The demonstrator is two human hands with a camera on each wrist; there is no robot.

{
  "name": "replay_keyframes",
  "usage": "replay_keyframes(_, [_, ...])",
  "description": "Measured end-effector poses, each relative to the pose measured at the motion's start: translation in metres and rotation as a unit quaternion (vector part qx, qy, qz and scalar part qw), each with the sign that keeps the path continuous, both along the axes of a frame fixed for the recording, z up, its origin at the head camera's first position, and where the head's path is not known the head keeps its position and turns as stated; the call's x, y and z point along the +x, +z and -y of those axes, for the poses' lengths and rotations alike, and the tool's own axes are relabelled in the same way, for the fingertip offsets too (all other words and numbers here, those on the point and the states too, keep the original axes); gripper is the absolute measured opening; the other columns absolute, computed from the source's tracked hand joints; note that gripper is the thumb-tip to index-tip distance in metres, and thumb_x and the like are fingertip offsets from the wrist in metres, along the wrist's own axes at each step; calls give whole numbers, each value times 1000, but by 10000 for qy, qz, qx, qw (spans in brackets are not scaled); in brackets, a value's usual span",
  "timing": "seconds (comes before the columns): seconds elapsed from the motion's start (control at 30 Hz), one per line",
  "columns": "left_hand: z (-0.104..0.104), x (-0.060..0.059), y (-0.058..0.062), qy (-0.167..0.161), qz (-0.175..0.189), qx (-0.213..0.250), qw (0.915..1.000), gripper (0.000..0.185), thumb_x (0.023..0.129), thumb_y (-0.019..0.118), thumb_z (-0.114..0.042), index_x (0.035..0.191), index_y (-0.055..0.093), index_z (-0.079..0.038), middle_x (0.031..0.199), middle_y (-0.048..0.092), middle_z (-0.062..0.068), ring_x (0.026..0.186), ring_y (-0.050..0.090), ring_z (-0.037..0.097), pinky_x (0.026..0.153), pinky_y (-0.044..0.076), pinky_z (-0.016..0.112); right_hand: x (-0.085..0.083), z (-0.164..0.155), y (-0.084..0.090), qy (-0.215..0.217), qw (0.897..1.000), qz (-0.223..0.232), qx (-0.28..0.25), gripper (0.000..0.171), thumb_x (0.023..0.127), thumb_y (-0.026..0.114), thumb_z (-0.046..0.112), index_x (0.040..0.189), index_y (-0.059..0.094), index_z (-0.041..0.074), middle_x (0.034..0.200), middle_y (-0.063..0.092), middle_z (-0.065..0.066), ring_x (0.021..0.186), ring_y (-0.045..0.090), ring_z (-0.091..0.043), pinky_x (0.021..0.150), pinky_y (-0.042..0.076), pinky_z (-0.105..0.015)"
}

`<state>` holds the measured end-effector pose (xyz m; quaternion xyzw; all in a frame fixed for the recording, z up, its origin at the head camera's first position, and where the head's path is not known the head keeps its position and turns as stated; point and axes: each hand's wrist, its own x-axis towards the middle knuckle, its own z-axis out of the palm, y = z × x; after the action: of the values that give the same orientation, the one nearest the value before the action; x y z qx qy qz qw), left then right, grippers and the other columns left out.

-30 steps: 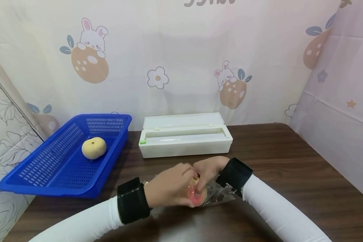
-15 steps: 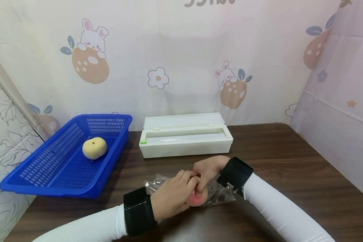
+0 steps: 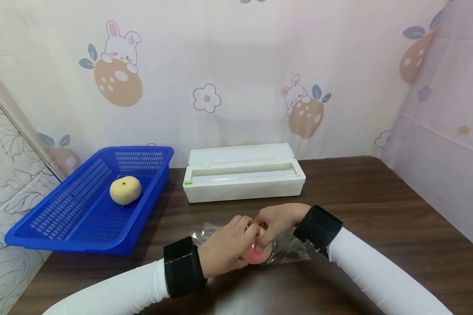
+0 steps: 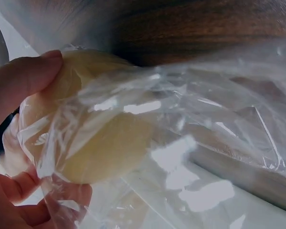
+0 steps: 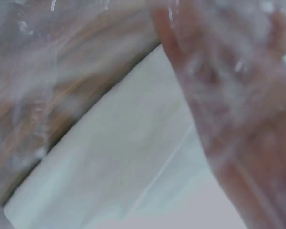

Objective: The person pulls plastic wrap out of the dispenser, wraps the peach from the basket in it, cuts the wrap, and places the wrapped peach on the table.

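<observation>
Both hands meet near the table's front middle around a round pink and yellow fruit (image 3: 257,255) lying on clear plastic wrap (image 3: 291,251). My left hand (image 3: 225,249) curls round the fruit from the left. My right hand (image 3: 275,222) pinches the wrap on top of it. In the left wrist view the wrap (image 4: 205,124) is drawn over the yellow fruit (image 4: 102,143), with a fingertip on its upper left. The right wrist view is blurred, filled with wrap (image 5: 62,71) and fingers (image 5: 229,95) behind it.
A blue plastic basket (image 3: 79,227) stands at the left with a pale yellow fruit (image 3: 125,190) in it. A white wrap dispenser box (image 3: 244,186), lid open, sits behind the hands. Patterned curtains close off the back and right. Dark wooden table (image 3: 378,210) extends to the right.
My left hand has drawn back a little and shifted its grip on the fruit. More wrap shows at the left of the fruit. The head view has tilted down slightly.
</observation>
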<state>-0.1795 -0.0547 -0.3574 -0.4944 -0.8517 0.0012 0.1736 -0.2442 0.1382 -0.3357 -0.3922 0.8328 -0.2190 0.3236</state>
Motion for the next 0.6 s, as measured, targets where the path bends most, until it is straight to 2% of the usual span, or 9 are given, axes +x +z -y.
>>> replay_keyframes(0.07, [-1,-2,1,19,106,-45,9999,66,62,85,-34,110,47,-9,108,50,5,96,48,17,79,47,21,2,-4,3,74,9996,-257,-108,9,76,67,28,82,64,21,64,46,14,56,40,-1,49,32,-19])
replay_keyframes(0.1, [-1,-4,2,33,178,-73,9998,68,63,85,-36,112,47,-9,109,50,5,97,49,17,81,47,21,4,-6,5,108,9989,-425,-187,15,78,67,30,89,66,20,69,51,15,59,44,-1,52,37,-20])
replay_keyframes(0.17, [-1,-7,4,57,382,-89,9992,70,64,84,-38,115,48,-8,110,51,5,99,49,17,83,47,22,7,-11,10,117,9960,-794,-382,30,81,68,34,104,67,15,84,60,13,72,52,-1,63,46,-23])
replay_keyframes(0.27, [-1,-14,7,190,759,-84,9969,72,63,84,-42,116,49,-7,110,52,5,100,49,16,83,48,21,15,-16,18,69,9855,-1515,-762,50,82,71,38,120,61,7,107,64,5,93,58,-8,82,50,-31])
replay_keyframes(0.33, [0,-18,8,263,953,-60,9951,70,63,84,-42,114,50,-8,109,53,5,98,49,16,82,47,21,23,-17,23,-43,9733,-2054,-1028,47,82,71,33,117,60,4,108,63,0,96,58,-13,84,49,-33])
replay_keyframes(0.47, [1,-23,10,214,1085,-32,9939,69,63,83,-43,112,51,-7,104,53,4,94,49,15,80,46,21,41,-12,24,-354,9388,-3156,-1337,21,81,69,16,97,59,8,88,56,4,80,52,-13,73,47,-25])
replay_keyframes(0.53, [1,-25,10,140,1078,-3,9941,68,64,82,-44,112,51,-7,102,54,3,92,49,15,79,46,21,49,-9,21,-557,9259,-3491,-1329,16,79,68,11,90,56,9,82,51,5,75,47,-10,68,44,-21])
replay_keyframes(0.6, [0,-28,10,78,1071,37,9942,66,65,81,-45,111,52,-7,100,54,3,90,49,14,78,45,20,56,-7,16,-714,9187,-3677,-1253,17,77,70,9,87,56,9,80,49,5,73,45,-8,65,43,-20])
